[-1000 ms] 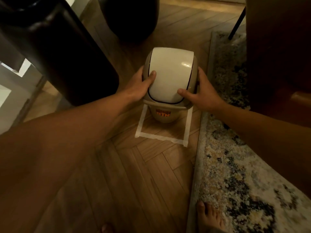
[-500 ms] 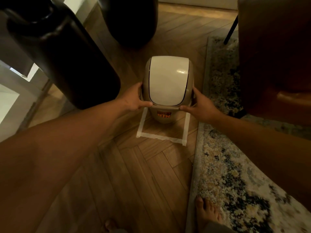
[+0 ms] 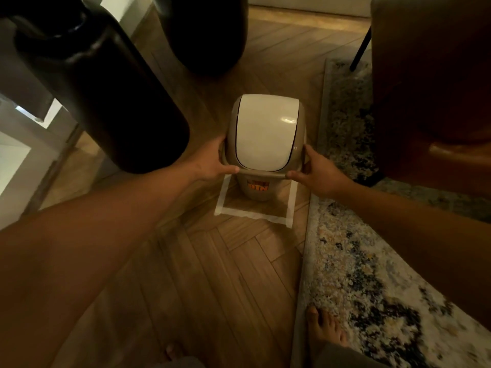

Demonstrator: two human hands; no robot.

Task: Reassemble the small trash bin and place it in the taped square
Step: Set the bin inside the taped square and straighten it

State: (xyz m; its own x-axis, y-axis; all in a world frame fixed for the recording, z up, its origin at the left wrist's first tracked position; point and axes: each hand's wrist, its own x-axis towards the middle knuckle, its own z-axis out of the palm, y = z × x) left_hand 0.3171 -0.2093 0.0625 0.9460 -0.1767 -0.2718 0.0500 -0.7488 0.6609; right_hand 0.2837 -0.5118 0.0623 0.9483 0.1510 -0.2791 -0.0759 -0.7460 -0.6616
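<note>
The small beige trash bin (image 3: 259, 191) stands on the wood floor inside the white taped square (image 3: 255, 215). Its cream swing lid (image 3: 265, 134) sits closed on top in its beige frame. An orange label shows on the bin's front. My left hand (image 3: 212, 164) grips the left rim of the lid frame, thumb along the front edge. My right hand (image 3: 317, 172) grips the right rim in the same way. The back of the taped square is hidden behind the bin.
A large dark cylinder (image 3: 106, 96) leans at the left, a second dark round object (image 3: 204, 33) behind the bin. A patterned rug (image 3: 372, 261) borders the square on the right, with a brown leather seat (image 3: 430, 88) above it. My bare foot (image 3: 322, 328) rests on the rug's edge.
Both hands slid from the top of the lid down to the rim of its frame. The bin now stands lower, inside the taped square.
</note>
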